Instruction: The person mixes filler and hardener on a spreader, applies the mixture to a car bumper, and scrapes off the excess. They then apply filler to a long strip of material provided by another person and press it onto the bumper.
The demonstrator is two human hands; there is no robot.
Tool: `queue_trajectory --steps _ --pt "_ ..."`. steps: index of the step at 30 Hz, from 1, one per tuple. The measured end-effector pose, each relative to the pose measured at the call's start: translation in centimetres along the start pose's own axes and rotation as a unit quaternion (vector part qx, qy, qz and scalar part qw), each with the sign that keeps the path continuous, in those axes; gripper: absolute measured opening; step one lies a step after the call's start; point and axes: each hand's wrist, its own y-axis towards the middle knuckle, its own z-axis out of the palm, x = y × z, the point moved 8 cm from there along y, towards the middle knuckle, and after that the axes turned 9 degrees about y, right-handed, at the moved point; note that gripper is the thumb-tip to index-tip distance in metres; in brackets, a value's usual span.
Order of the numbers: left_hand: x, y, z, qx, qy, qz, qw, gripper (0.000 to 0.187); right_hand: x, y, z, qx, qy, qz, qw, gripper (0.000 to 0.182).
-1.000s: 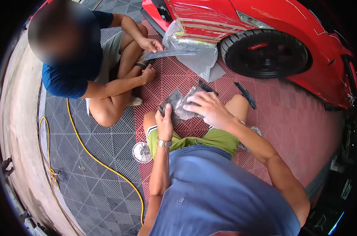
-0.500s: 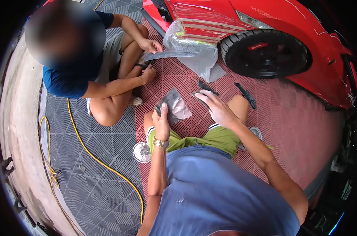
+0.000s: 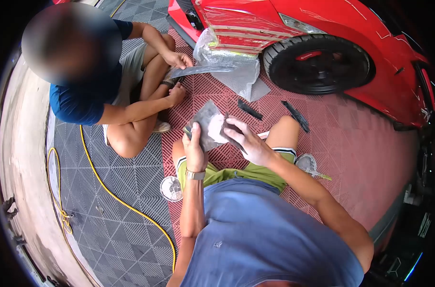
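Observation:
My left hand (image 3: 195, 146) grips the edge of a thin grey plate (image 3: 206, 115) that carries a smear of pale pinkish paste (image 3: 216, 128). Held in my right hand (image 3: 250, 141) is a dark flat tool (image 3: 234, 137), tilted, its upper end at the right side of the paste. White residue covers the fingers of my right hand. Beyond my hands, two dark strips, one nearer (image 3: 250, 110) and one farther right (image 3: 296, 116), lie on the red floor tiles.
A co-worker (image 3: 90, 91) sits cross-legged at the left, holding a long grey strip (image 3: 203, 70). Ahead stands a red car (image 3: 370, 62) with a black wheel (image 3: 318, 64) and plastic sheeting (image 3: 241, 81). A yellow hose (image 3: 126, 203) crosses the grey tiles; a round lid (image 3: 171, 189) sits beside my leg.
My right hand has moved left and down, bringing the tool to the paste on the plate. The paste patch looks rounder and brighter. The camera view has shifted slightly.

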Motion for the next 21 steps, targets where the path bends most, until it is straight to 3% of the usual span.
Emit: queue_trajectory --steps 1,2,4,5,6,9,12,13,14,16,17,21 --pt "-0.5 -0.1 0.2 0.001 0.009 0.009 1.000 0.019 -1.1 -0.1 0.0 -0.026 0.014 0.019 0.999 0.071" --pt "-0.9 -0.3 0.1 -0.002 0.018 0.020 1.000 0.019 -3.1 -1.1 0.6 0.070 -0.005 0.110 0.991 0.067" --pt "-1.1 -0.1 -1.0 -0.011 0.096 0.043 0.994 0.019 -3.6 -1.7 0.5 0.124 0.002 0.108 0.986 0.065" --pt "-0.9 -0.3 -1.7 -0.032 0.191 0.032 0.980 0.020 -3.9 -1.5 -0.6 0.063 -0.009 0.110 0.992 0.063" --pt "-0.9 -0.4 -1.5 -0.022 0.294 0.021 0.955 0.023 -2.8 -0.2 -1.3 0.068 -0.039 0.082 0.994 0.062" --pt "1.0 -0.2 -0.8 0.029 0.267 0.036 0.963 0.027 -0.3 1.5 -0.8 0.106 -0.145 0.036 0.983 0.055" --pt "-0.2 0.3 -2.4 -0.024 0.251 0.035 0.967 0.026 -0.1 -0.7 0.3 0.174 -0.118 0.047 0.976 0.054" --pt "-1.1 0.7 -2.8 -0.055 0.189 0.069 0.978 0.024 -0.4 -1.6 0.3 0.210 -0.131 0.043 0.968 0.056" --pt "-1.5 0.8 -2.9 -0.033 0.117 0.062 0.991 0.020 -0.6 -2.1 -0.1 0.194 -0.101 0.060 0.974 0.056" --pt "-1.5 1.4 -3.3 -0.028 0.123 0.056 0.990 0.020 0.4 -1.4 -1.4 0.164 -0.049 0.089 0.981 0.057" --pt "-1.2 1.5 -3.0 -0.019 0.109 0.045 0.993 0.019 2.0 -0.2 -2.1 0.099 -0.012 0.054 0.993 0.059" --pt "0.3 0.3 -0.4 0.035 0.004 -0.005 0.999 0.016 1.0 -0.3 0.4 -0.004 -0.011 -0.007 1.000 0.076"
